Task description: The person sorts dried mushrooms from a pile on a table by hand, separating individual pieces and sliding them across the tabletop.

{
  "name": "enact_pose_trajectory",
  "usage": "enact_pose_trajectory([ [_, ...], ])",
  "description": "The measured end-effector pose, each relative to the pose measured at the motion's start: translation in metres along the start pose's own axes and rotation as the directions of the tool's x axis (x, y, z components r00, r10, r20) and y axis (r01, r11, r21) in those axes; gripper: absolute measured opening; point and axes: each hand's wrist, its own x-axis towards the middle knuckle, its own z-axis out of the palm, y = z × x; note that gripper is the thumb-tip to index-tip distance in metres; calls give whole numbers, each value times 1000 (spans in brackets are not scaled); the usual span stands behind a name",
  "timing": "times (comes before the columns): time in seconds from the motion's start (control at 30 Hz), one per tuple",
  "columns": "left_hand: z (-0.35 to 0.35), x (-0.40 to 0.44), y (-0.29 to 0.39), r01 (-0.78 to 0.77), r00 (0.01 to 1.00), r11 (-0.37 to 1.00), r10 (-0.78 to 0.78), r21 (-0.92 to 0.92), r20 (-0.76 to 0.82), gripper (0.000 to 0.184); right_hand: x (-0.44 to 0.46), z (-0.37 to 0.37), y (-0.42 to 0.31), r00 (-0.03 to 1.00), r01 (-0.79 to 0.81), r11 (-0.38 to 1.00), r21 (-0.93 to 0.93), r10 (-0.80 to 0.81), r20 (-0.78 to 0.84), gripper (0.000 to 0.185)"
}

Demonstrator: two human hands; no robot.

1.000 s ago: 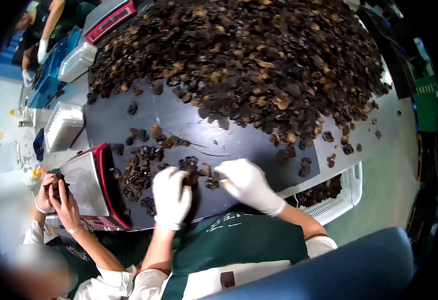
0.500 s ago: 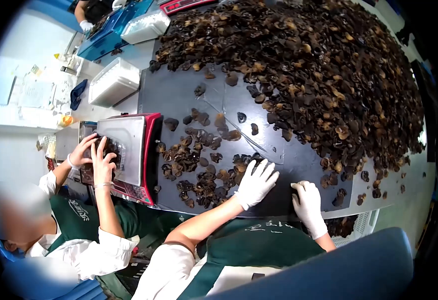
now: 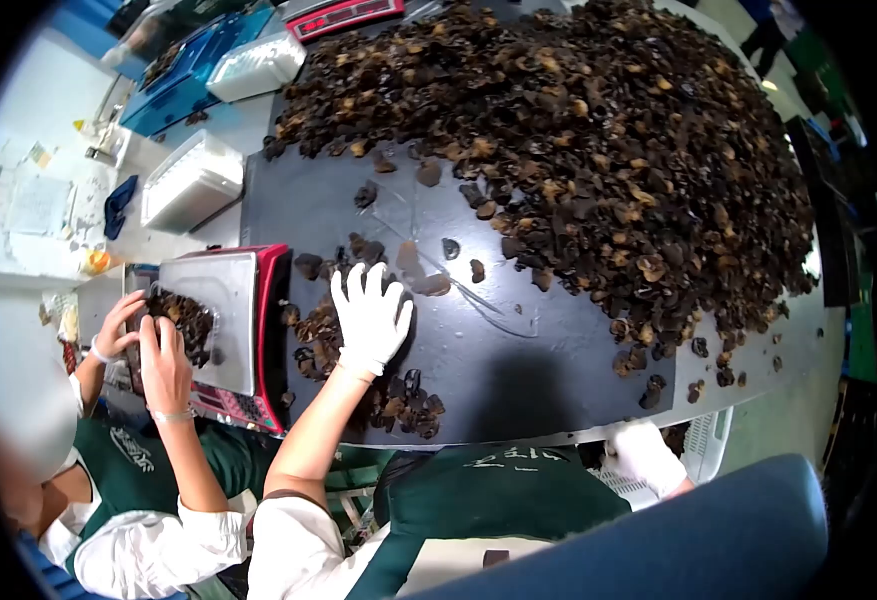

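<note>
My left hand [image 3: 370, 318], in a white glove, lies palm down with fingers spread over a loose group of dark wood ear mushrooms [image 3: 405, 404] on the black table mat [image 3: 518, 370]. Mushroom pieces show around its fingers and wrist. My right hand [image 3: 648, 457], also gloved in white, is low past the table's front edge, above a white plastic basket [image 3: 710, 440]. Its fingers point down and are mostly hidden, so what they hold, if anything, does not show. A large heap of wood ear mushrooms [image 3: 598, 170] covers the far side of the mat.
At left, a co-worker's bare hands [image 3: 163, 365] touch a clear tub of mushrooms [image 3: 186, 325] on a red weighing scale [image 3: 273, 300]. Stacked clear containers [image 3: 193, 185] stand behind it. Further back are a blue bin [image 3: 173, 95] and another red scale [image 3: 343, 15].
My left hand has moved left across the mat, and mushrooms near it now lie closer together at the front. My right hand has dropped from the mat to below the table edge.
</note>
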Motion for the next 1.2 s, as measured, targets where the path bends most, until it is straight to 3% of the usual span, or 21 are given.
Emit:
enact_pose_trajectory([
  [0.03, -1, 11, 7, -19, 1000, 999, 19, -32, -6, 26, 16, -13, -11, 981, 46, 988, -150, -73, -181, 16],
  [0.07, 10, 21, 14, -77, 997, 988, 75, -134, -17, 28, 37, -30, -24, 887, 118, 986, -119, -158, -433, 11],
  [0.13, 33, 40, 41, -188, 982, 960, 178, -209, -65, 32, 90, -51, -42, 711, 258, 966, 18, -177, -680, 11],
  [0.2, 54, 53, 66, -271, 963, 937, 265, -219, -58, 37, 149, -51, -51, 663, 323, 946, 39, -196, -723, 14],
  [0.27, 73, 58, 70, -258, 963, 947, 268, -194, 31, 34, 208, -34, -66, 463, 348, 933, 94, -83, -883, 10],
  [0.33, 80, 60, 54, -249, 965, 956, 258, -155, 44, 25, 226, -29, -69, 537, 265, 951, 159, -9, -843, 10],
  [0.37, 82, 58, 40, -251, 967, 956, 255, -152, 8, 20, 219, -29, -66, 708, 147, 972, 186, 28, -706, 10],
  [0.43, 64, 54, 14, -177, 984, 984, 178, -17, 32, 11, 181, -21, -61, 646, 181, 963, 200, 37, -762, 9],
  [0.5, 72, 34, -28, -96, 995, 989, 91, 115, 51, 12, 130, -15, -48, 723, 177, 982, 70, -82, -686, 11],
  [0.57, 75, 16, -62, -38, 996, 966, 17, 256, 83, 14, 78, 9, -31, 837, 72, 997, 40, -38, -547, 12],
  [0.63, 62, 8, -73, -7, 977, 941, -65, 339, 201, 18, 14, 37, -9, 961, -44, 998, 32, 52, -271, 14],
  [0.67, 50, 9, -64, 38, 978, 952, -97, 304, 182, 24, -16, 60, -4, 922, -193, 970, 149, 232, -311, 12],
  [0.73, 22, 14, -23, 18, 989, 973, -51, 230, 138, 37, -41, 38, -9, 945, -313, 912, 265, 326, -3, 15],
  [0.77, 8, 16, 5, 1, 993, 988, -19, 155, 119, 41, -36, 17, -18, 959, -273, 962, 4, 271, 78, 18],
  [0.83, -24, 15, 77, -102, 945, 994, 86, 35, 317, 51, -7, -5, -37, 986, -56, 987, 149, 79, -150, 34],
  [0.9, -33, -20, 128, -243, 834, 960, 282, -142, 474, 64, 46, 32, -59, 760, 174, 985, -11, -141, -635, 51],
  [0.97, -8, -78, 131, -376, 731, 871, 488, -316, 478, 76, 93, 39, -89, 746, 209, 977, -52, -194, -637, 62],
  [1.03, -4, -91, 120, -388, 655, 897, 429, -210, 623, 81, 108, 53, -97, 744, 253, 967, 35, -171, -645, 69],
  [1.07, 1, -95, 105, -432, 671, 869, 489, -241, 558, 79, 105, 56, -93, 810, 191, 977, 92, -103, -578, 73],
  [1.1, -4, -94, 101, -423, 679, 878, 471, -224, 563, 78, 93, 62, -87, 795, 91, 991, 95, -15, -606, 76],
  [1.2, -11, -83, 76, -414, 707, 904, 392, -104, 589, 77, 21, 63, -49, 855, -222, 939, 264, 317, -409, 79],
])
